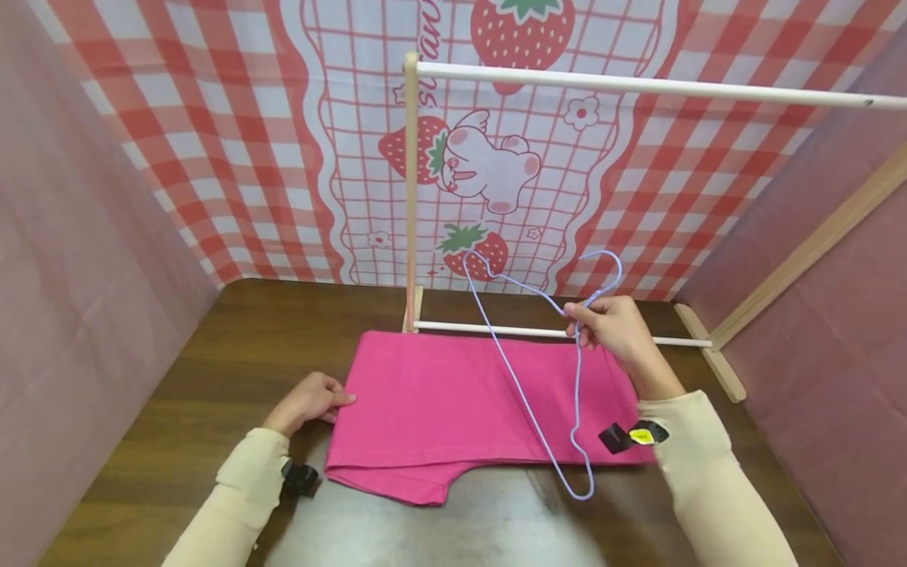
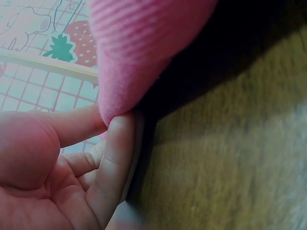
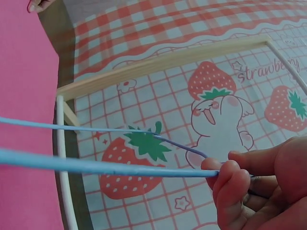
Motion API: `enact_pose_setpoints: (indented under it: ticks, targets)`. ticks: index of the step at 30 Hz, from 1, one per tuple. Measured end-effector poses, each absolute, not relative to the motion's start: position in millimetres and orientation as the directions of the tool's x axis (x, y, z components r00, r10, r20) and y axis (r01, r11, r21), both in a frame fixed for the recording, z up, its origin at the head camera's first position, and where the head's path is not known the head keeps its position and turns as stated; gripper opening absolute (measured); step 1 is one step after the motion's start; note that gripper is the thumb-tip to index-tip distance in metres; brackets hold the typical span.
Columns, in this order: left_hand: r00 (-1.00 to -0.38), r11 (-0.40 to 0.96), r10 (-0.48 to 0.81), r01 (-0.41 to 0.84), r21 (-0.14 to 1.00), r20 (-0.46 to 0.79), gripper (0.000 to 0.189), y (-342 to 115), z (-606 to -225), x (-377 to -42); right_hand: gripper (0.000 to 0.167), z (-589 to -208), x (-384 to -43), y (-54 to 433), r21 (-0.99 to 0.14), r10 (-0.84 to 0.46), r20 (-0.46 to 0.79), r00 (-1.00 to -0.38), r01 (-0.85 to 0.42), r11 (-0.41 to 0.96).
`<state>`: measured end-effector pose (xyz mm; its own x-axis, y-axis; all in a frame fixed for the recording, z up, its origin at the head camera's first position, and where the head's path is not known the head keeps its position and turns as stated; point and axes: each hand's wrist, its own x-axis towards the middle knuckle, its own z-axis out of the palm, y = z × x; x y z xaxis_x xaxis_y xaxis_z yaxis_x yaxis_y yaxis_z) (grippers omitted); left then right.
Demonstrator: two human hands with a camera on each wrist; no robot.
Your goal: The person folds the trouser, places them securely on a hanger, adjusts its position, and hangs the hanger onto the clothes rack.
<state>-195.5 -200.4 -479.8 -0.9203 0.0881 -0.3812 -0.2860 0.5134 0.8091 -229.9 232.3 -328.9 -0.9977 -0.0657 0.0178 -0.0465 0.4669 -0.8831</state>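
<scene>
A folded pink garment lies on the wooden table, its kind hard to tell from the folds. At its left edge my left hand pinches the cloth; the left wrist view shows the thumb and a finger meeting on a pink corner. My right hand holds a light purple wire hanger near the base of its hook, thumb against fingers. The hanger is tilted above the garment, its long bar slanting down across it. In the right wrist view two hanger wires run leftward from the fingertips.
Behind the garment stands a rack with wooden posts, a white top rail and a low white bar. A strawberry-patterned cloth hangs at the back. Pink drapes border the sides.
</scene>
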Motion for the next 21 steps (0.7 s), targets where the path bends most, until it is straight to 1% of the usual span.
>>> enact_pose_setpoints:
  ticks: [6,12,21]
  targets:
    - [-0.92,0.504,0.088,-0.288,0.814,-0.381,0.017,-202,-478,-196,0.032,-330,-232,229,-0.889,-0.095,0.005,-0.995,-0.048,0.456]
    - [-0.92,0.503,0.081,-0.294,0.812,-0.383,0.017,-201,-479,-195,0.031,-335,-233,219,-0.901,-0.091,-0.011,-0.996,-0.03,0.433]
    - [-0.92,0.495,0.085,-0.295,0.817,-0.383,0.016,-201,-481,-196,0.031,-357,-234,189,-0.946,-0.089,-0.053,-0.995,0.022,0.322]
